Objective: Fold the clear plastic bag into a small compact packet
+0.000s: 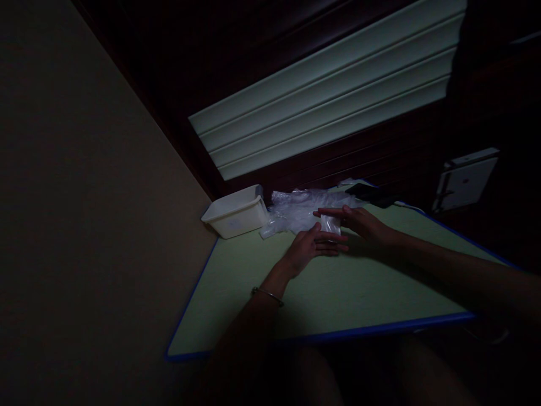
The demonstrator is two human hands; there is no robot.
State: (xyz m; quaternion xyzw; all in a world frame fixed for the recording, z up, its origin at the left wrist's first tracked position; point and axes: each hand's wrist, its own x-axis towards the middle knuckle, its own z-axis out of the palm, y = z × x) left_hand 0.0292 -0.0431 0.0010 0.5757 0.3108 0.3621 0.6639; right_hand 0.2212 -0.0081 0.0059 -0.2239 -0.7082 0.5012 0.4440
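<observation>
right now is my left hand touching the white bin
Apart: in the head view, crumpled plastic and green tabletop show between the left hand and the white bin.

bin [240, 219] on the bench's [262, 282] far left corner, plastic pile [298, 204] right of it along the back, packet [331, 224] before the pile between left fingers [332, 238] and right fingers [332, 212]

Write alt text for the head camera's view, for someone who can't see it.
A person's left hand and right hand, fingers outstretched, have a small shiny plastic packet between them, over a pale green, blue-edged table. Crumpled clear plastic lies behind, beside a white bin; the picture is dark.
</observation>
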